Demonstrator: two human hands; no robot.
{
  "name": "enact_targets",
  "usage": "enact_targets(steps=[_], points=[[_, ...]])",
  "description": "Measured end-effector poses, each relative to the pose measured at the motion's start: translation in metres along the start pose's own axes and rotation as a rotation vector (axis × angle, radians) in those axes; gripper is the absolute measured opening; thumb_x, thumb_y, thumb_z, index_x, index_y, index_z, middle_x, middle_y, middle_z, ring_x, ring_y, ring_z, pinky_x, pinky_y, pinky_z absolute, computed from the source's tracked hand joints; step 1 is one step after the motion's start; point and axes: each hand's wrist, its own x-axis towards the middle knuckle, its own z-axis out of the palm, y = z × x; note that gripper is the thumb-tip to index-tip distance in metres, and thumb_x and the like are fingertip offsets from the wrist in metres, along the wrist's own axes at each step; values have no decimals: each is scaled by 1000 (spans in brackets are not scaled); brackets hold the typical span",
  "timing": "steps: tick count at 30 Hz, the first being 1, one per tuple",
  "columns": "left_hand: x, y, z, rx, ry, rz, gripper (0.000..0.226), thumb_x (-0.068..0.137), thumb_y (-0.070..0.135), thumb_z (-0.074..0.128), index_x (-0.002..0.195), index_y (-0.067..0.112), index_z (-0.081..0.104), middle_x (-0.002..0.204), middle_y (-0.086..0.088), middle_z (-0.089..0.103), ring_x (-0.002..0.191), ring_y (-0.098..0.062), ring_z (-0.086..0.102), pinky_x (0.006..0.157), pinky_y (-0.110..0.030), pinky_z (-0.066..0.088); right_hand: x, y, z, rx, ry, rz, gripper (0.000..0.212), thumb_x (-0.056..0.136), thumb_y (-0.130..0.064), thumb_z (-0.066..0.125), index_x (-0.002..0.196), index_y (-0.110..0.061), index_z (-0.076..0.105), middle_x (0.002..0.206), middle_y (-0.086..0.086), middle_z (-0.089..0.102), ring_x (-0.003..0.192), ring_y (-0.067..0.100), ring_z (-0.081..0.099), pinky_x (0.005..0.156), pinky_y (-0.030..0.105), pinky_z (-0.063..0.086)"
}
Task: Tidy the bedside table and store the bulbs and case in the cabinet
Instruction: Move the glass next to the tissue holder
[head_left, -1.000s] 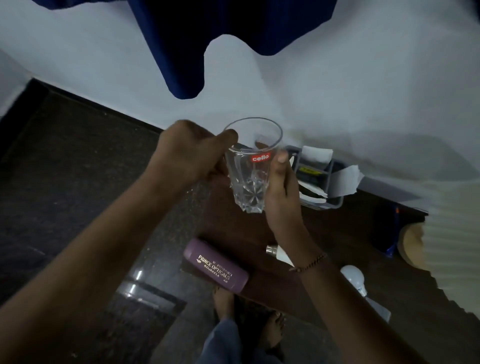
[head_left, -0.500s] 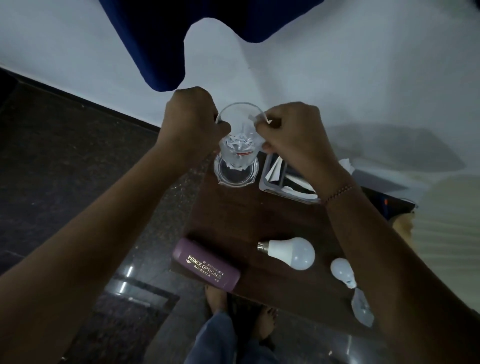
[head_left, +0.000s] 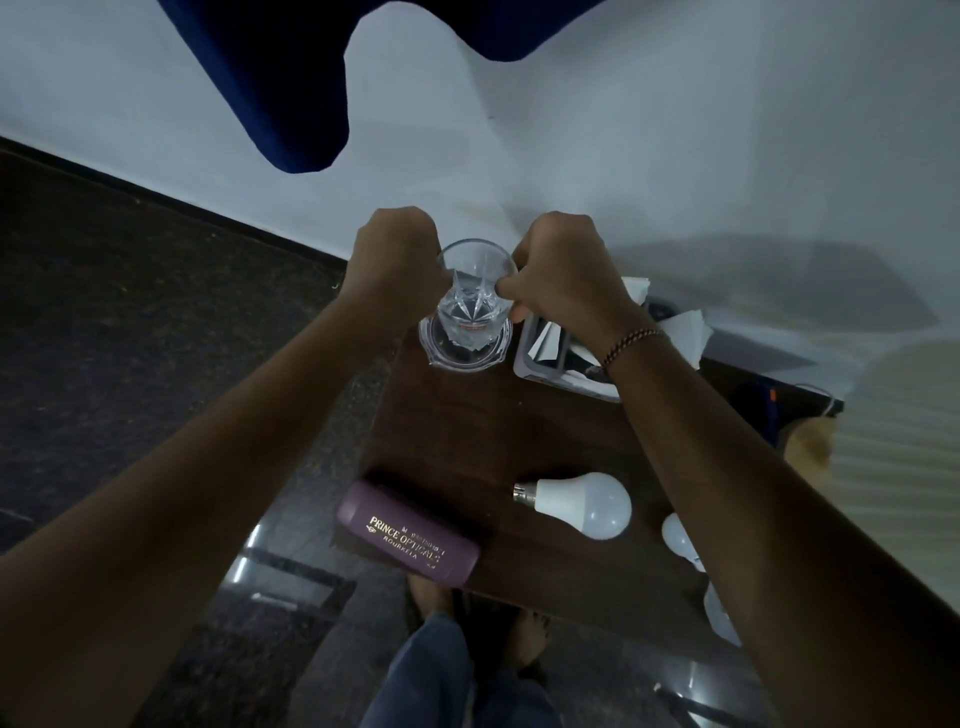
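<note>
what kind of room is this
Probably a bedroom corner. A small wooden bedside table stands against a white wall, with a pleated lampshade at its right end, and a glasses case and loose bulbs on top.

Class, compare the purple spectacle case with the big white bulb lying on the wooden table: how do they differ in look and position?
The spectacle case is purple, long and flat-sided with gold lettering; the big white bulb is plain white and rounded with a metal cap. The spectacle case sits at the table's near left corner, overhanging the edge; the big white bulb lies further in, towards the right. Both lie on their sides, untouched by either hand.
</note>
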Motion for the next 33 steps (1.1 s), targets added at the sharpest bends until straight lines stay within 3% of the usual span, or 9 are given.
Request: enact_targets(steps=[3,7,14,20,22,24,26,31,33], points=[[5,-4,7,40,4,23,19,84,11,63,91,-6,68,85,-23,68,76,-33,61,63,-30,37,0,1,2,-11,-36,12,23,78,-13,69,83,9,63,88,23,68,84,34,65,81,41,54],[7,-7,10,100,-12,54,20,86,10,60,80,-9,63,69,-16,52,65,-28,43,63,-33,33,0,2,6,-37,-64,0,23,80,-15,68,86,6,66,89,20,68,84,32,65,82,39,53],[9,-9,15,106,-10,99,15,82,7,64,79,-8,63,76,-23,61,65,-27,44,63,-31,34,4,3,9,-68,-56,22,25,79,-18,71,92,4,67,91,17,68,86,28,64,80,30,52],[9,-10,17,144,-36,67,10,80,6,62,72,5,57,55,-2,35,65,-27,43,62,-32,33,5,4,11,-72,-82,48,23,79,-15,69,92,4,66,96,17,68,92,29,64,87,37,52],[6,-10,16,139,-28,47,13,81,11,64,76,-1,61,59,-7,45,67,-29,48,62,-33,36,3,3,11,-84,-74,46,22,80,-16,69,92,2,66,97,16,68,90,30,65,86,35,52],[3,-10,12,114,20,24,32,82,25,67,90,-6,65,80,-19,63,78,-35,59,68,-37,44,-1,1,12,-118,-45,19,26,81,-19,70,98,0,64,103,15,66,94,30,64,87,33,51],[0,-10,6,96,98,-1,44,80,38,68,97,-3,66,96,-20,68,90,-35,62,76,-39,48,-6,-1,9,-136,11,1,34,80,-20,72,104,1,62,109,18,65,99,30,62,88,32,49],[-21,-4,-13,43,168,-4,45,83,41,64,97,-2,69,98,-18,71,92,-33,65,79,-36,49,-27,-6,-12,-53,101,59,32,82,-17,68,108,0,61,104,17,67,100,29,62,88,32,47],[-35,-3,-17,9,159,-10,41,84,37,63,78,-3,67,79,-23,68,76,-37,64,69,-38,50,-41,-6,-19,-30,139,62,28,85,-14,64,109,0,62,103,16,68,100,28,62,91,36,48]])
